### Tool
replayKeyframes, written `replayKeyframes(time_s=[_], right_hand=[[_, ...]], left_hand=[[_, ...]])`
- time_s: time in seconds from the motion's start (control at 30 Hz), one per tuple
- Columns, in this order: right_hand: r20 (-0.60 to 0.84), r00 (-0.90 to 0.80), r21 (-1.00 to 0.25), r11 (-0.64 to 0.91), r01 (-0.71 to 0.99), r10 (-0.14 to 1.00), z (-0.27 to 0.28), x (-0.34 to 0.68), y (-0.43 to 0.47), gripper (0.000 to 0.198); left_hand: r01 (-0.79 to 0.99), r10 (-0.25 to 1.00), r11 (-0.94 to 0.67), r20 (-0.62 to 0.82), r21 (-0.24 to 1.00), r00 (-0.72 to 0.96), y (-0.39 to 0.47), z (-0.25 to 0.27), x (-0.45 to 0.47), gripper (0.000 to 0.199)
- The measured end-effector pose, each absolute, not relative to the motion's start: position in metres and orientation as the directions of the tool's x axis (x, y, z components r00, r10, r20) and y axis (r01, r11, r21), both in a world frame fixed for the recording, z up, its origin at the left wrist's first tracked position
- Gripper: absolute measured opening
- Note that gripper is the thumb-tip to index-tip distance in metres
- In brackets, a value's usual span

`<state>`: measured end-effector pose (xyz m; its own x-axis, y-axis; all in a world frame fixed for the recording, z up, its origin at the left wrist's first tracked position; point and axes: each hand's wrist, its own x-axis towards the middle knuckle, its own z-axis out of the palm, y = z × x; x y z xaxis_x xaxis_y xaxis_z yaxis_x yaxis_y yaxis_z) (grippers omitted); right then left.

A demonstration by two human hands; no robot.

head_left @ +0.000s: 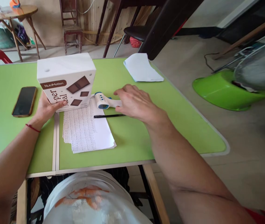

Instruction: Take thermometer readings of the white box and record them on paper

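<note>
My left hand [45,107] grips a white NutriMotion box [67,60] from its lower left, thumb across the printed front. The box stands upright, slightly tilted, at the top of the written sheets. A white and blue infrared thermometer [101,100] lies on its side right of the box. Over its handle end is my right hand [135,101], thumb and forefinger apart on either side of the handle; the other fingertips are hidden. A black pen [109,116] lies just below, partly across the handwritten papers [83,132].
The green folding table [132,140] has a seam left of the papers. A phone [24,101] lies at left and a stack of white paper [143,67] at the far edge. Beyond are a wooden chair [73,29], a round table [13,12] and a green plastic stool [216,90].
</note>
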<state>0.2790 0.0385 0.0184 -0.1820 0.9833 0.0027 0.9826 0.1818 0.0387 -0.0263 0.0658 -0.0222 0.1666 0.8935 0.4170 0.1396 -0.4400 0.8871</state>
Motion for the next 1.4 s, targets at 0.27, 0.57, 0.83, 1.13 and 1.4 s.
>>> replayKeyframes(time_s=[0.27, 0.57, 0.83, 1.13, 1.4], right_hand=[[0.0, -0.285, -0.1, 0.284, 0.954, 0.958, -0.025, 0.288, 0.057, 0.046], [0.017, -0.276, -0.107, 0.276, 0.955, 0.961, -0.023, 0.287, 0.056, 0.046], [0.003, -0.266, -0.118, 0.265, 0.957, 0.964, -0.022, 0.287, 0.054, 0.046], [0.133, -0.206, -0.357, 0.241, 0.903, 0.97, -0.029, 0.29, 0.06, 0.046], [0.233, -0.327, -0.972, 0.232, -0.042, 0.916, -0.004, 0.239, -0.02, 0.034]], left_hand=[[0.154, 0.914, -0.4, 0.38, 0.904, 0.14, 0.068, -0.027, -0.028, 0.065], [0.214, 0.911, -0.412, 0.393, 0.886, 0.129, 0.066, -0.021, -0.029, 0.055], [0.197, 0.916, -0.399, 0.38, 0.895, 0.127, 0.066, -0.022, -0.028, 0.064], [0.183, 0.917, -0.398, 0.384, 0.899, 0.109, 0.062, -0.017, -0.031, 0.069], [0.113, 0.931, -0.294, 0.258, 0.949, 0.256, 0.046, -0.002, -0.021, 0.052]])
